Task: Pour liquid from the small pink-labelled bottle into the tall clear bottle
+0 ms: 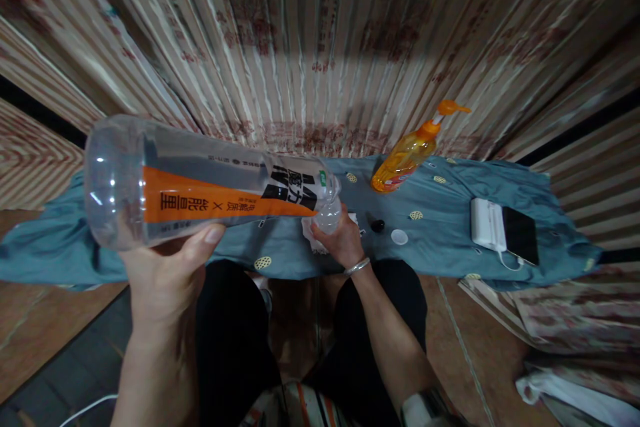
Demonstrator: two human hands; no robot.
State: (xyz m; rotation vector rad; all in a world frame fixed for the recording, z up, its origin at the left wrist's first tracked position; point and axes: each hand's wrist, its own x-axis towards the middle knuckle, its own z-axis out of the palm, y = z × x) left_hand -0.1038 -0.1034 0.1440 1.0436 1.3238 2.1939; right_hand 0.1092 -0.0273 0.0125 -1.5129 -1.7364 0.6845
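Note:
A large clear bottle (215, 180) with an orange and black label lies tilted in the air, its base at the left and its neck at the right, slightly lower. My left hand (170, 267) is wrapped under its lower part, thumb along the side. At the bottle's mouth is a small clear container (329, 215), which my right hand (343, 238) grips. Beneath my right hand, a white tissue (315, 239) lies on the blue cloth (290, 260). A small black cap (377, 225) and a round white lid (399, 237) lie just right of that hand.
An orange pump bottle (405, 157) leans at the back of the cloth. Farther right are a white power bank (487, 224) and a black phone (520, 235), joined by a white cable. A striped curtain (320, 47) hangs behind.

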